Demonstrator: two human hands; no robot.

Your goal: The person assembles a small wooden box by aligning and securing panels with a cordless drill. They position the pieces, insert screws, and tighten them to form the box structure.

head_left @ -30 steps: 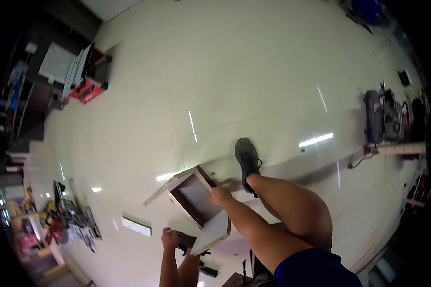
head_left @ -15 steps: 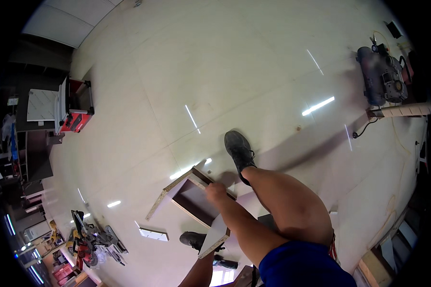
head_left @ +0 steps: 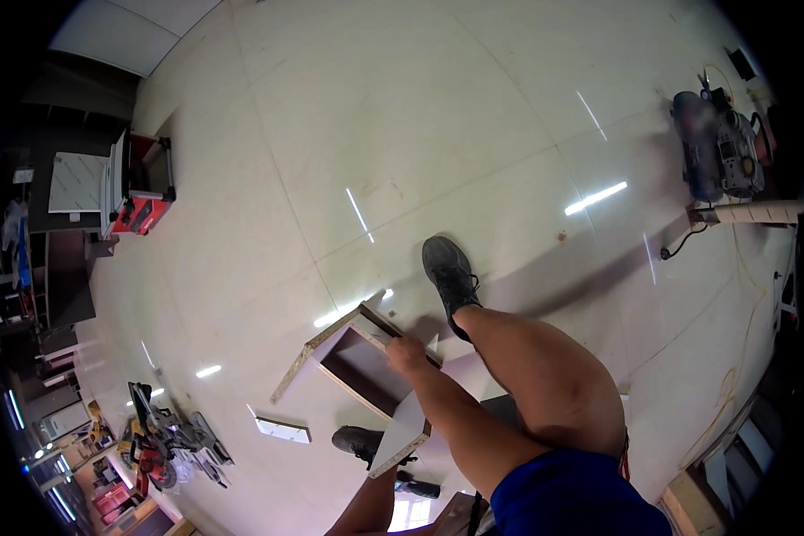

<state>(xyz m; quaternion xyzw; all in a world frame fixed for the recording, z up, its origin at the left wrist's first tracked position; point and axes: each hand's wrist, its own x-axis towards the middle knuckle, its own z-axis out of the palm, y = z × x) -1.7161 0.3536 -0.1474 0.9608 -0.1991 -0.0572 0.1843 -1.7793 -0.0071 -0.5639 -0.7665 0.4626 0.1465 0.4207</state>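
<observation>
My right hand (head_left: 406,355) is closed over the upper right edge of a chipboard drawer box (head_left: 355,369). The box is open, with brown inner faces and raw chipboard edges. A long panel sticks out past its left side, and a pale panel (head_left: 402,442) angles down at its lower end. My fingertips are partly hidden behind the edge. The box is tilted between my two black shoes, the right shoe (head_left: 448,272) ahead and the left shoe (head_left: 357,439) behind it. My left hand does not show. A dark tool (head_left: 417,487) lies below the pale panel, its kind unclear.
A white strip of board (head_left: 283,431) lies on the tiled floor. At the lower left stands a mitre saw (head_left: 165,447); farther up is a red-sided table saw (head_left: 143,210). An air compressor (head_left: 719,147) stands at the far right, with a cable (head_left: 685,241) below it.
The view has shifted slightly. My right hand stays on the box edge, and a small pale corner now shows just beyond it. The box has barely moved.
</observation>
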